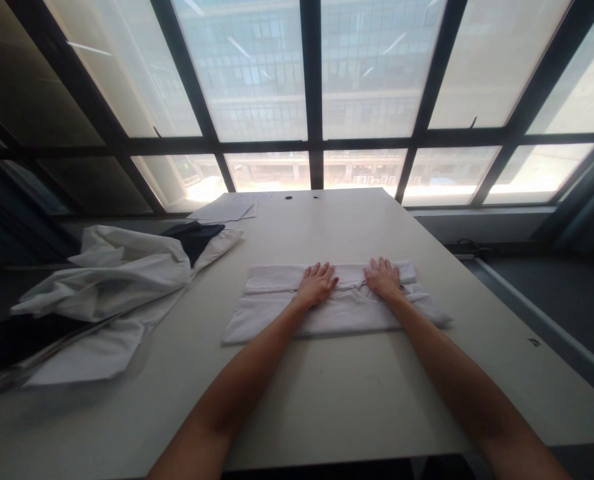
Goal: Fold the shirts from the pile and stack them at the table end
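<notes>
A white folded garment (271,310) lies flat on the white table in front of me, with a seam or opening running across its width. My left hand (317,283) rests palm down near its middle, fingers stretched out and pointing away from me. Farther right, my right hand (383,277) also lies flat on the cloth, its fingers spread. Wrinkles gather between and beside the two hands, mostly near the right one. The garment's exact kind cannot be told in its folded form.
Loosely heaped white and dark clothes (127,280) cover the table's left side. Behind them are papers (227,210). The white table (341,393) reaches toward large windows (261,67) and has a cable hole (289,198) at its far end. A small dark mark (533,342) sits near the right edge.
</notes>
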The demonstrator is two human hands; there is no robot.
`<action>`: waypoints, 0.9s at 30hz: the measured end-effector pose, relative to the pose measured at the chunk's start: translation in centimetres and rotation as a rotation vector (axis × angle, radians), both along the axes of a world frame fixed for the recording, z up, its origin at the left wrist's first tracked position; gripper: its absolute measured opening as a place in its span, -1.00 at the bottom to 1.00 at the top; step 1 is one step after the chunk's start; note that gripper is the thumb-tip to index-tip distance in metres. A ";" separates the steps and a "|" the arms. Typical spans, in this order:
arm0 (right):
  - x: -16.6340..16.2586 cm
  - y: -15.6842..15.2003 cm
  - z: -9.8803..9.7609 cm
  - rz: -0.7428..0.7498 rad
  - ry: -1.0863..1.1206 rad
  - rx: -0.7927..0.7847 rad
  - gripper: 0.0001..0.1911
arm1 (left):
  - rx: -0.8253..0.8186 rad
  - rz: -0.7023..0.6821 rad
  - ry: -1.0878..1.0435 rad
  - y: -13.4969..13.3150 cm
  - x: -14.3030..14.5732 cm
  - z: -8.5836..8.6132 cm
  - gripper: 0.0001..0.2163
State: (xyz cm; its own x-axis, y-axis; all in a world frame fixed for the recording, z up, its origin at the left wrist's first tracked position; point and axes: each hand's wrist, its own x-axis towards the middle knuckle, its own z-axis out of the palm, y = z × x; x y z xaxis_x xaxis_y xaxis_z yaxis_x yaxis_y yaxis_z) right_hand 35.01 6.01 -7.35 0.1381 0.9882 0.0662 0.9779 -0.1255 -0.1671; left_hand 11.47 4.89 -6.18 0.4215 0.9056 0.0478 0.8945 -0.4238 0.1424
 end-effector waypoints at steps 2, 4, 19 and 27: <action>0.0 0.0 0.0 0.000 0.002 -0.002 -0.38 | 0.008 0.005 -0.016 0.0 0.0 0.0 -0.45; 0.0 0.1 0.1 0.001 0.008 -0.002 -0.38 | 0.017 0.011 -0.039 0.0 0.1 0.3 -0.47; -0.1 -0.2 -0.1 0.004 0.007 0.038 -0.40 | 0.049 -0.223 -0.141 -3.0 5.1 -0.9 -0.52; 2.1 0.8 1.6 -0.019 0.246 0.211 -0.50 | 0.066 -0.238 -0.160 -2.7 4.7 -1.1 -0.56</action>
State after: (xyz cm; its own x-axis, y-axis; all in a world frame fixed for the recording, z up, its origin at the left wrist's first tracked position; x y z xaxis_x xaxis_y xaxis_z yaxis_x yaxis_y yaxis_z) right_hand 37.09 6.76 -5.71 0.1940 0.9532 0.2318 0.9026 -0.0808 -0.4229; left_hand 16.14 2.19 -7.32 0.6037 0.7751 0.1864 0.7373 -0.6317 0.2393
